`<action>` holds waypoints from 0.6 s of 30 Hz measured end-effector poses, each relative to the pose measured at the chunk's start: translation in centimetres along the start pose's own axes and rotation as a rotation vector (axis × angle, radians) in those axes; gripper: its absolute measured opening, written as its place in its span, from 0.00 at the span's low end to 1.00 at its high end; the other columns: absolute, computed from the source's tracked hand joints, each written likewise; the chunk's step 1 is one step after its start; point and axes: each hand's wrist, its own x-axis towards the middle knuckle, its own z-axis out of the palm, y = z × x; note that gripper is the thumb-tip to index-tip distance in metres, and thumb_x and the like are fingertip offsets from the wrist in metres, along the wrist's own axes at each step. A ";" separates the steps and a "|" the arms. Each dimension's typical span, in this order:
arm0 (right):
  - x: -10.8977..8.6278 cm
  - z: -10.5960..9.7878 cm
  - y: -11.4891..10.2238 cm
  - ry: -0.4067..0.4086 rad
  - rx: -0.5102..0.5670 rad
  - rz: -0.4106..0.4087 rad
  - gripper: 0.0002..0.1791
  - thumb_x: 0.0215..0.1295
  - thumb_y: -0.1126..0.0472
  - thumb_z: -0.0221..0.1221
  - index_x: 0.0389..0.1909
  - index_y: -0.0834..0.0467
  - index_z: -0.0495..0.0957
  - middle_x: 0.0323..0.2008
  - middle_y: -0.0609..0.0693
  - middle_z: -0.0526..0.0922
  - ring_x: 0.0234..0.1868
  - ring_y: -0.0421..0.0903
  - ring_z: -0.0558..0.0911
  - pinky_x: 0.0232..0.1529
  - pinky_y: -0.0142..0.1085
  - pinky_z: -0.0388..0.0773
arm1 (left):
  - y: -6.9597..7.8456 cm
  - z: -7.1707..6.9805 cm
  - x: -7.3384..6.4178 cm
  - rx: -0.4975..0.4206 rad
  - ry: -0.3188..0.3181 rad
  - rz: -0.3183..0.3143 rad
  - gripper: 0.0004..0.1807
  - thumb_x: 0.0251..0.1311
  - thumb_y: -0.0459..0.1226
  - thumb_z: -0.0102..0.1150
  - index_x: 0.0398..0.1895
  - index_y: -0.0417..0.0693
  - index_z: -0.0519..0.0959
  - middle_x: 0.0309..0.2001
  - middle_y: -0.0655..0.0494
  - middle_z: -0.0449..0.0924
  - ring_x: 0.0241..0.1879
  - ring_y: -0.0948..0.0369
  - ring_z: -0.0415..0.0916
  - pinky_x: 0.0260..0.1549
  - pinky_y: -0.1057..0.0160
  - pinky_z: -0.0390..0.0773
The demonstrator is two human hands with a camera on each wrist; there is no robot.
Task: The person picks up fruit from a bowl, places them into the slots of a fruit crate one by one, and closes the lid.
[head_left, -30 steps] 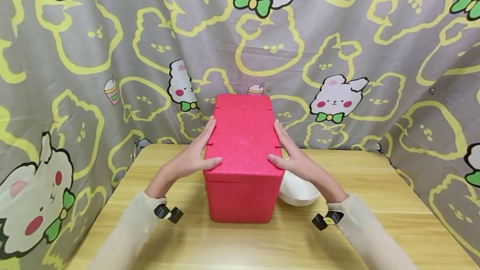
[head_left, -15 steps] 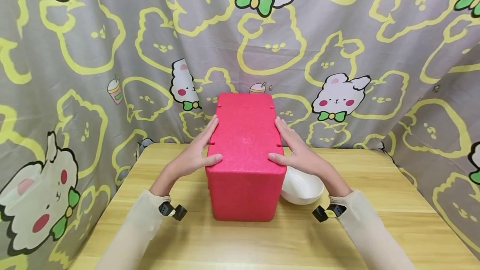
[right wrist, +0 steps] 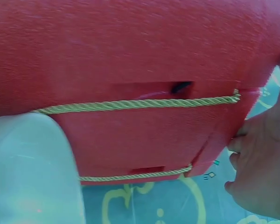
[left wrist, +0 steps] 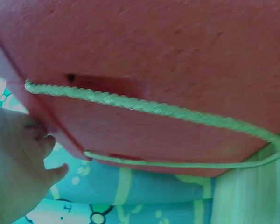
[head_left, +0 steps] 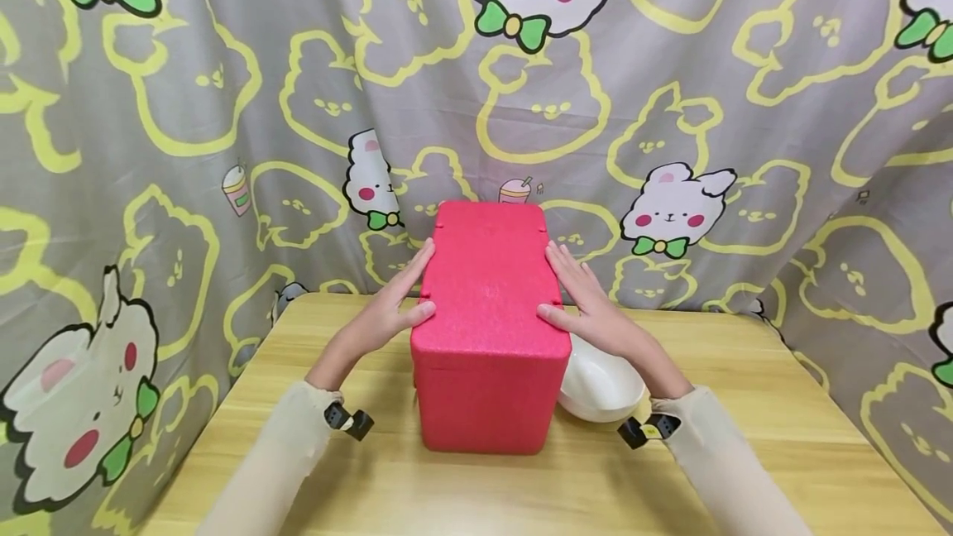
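A tall red foam box (head_left: 484, 408) with a flat red lid (head_left: 491, 279) on it stands upright at the middle of the table. Along the lid's left edge lies my left hand (head_left: 387, 308), fingers extended and thumb over the top. My right hand (head_left: 596, 317) touches the opposite edge in much the same way. Both wrist views show the fingers by the lid's side, some partly hidden. A pale braided rope (left wrist: 163, 110) loops down the box's left side. On its right side runs a yellowish twisted rope (right wrist: 130, 104), near slots in the foam.
A white bowl (head_left: 599, 387) sits close against the box's right side, partly behind my right forearm. The wooden table (head_left: 357, 470) extends around the box. A grey curtain (head_left: 536, 131) with cartoon animals hangs behind and at both sides.
The head view has shifted slightly. My hands stay at the lid's two side edges, the left thumb a little nearer the edge. Box, lid and bowl keep their places.
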 end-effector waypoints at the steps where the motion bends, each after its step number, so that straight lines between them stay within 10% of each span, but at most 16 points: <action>1: 0.0 -0.1 -0.1 -0.005 -0.009 0.005 0.51 0.69 0.45 0.59 0.83 0.54 0.40 0.84 0.52 0.38 0.84 0.55 0.35 0.78 0.63 0.29 | 0.2 -0.2 0.0 -0.012 -0.021 -0.012 0.50 0.68 0.51 0.55 0.84 0.55 0.37 0.84 0.58 0.31 0.83 0.52 0.32 0.75 0.31 0.46; 7: -0.3 -0.6 -0.8 -0.027 -0.018 0.030 0.56 0.64 0.45 0.63 0.83 0.53 0.39 0.84 0.49 0.37 0.84 0.54 0.35 0.79 0.62 0.33 | 1.4 -0.9 -0.3 -0.055 -0.146 -0.093 0.58 0.65 0.53 0.61 0.83 0.61 0.28 0.83 0.63 0.20 0.83 0.57 0.22 0.76 0.33 0.40; 18: 0.2 -0.9 -0.5 -0.017 -0.027 0.016 0.58 0.63 0.46 0.65 0.83 0.54 0.36 0.84 0.49 0.35 0.84 0.53 0.34 0.80 0.61 0.33 | 1.1 -1.1 0.0 -0.049 -0.146 -0.088 0.56 0.67 0.51 0.60 0.83 0.58 0.30 0.84 0.58 0.22 0.83 0.53 0.24 0.76 0.32 0.44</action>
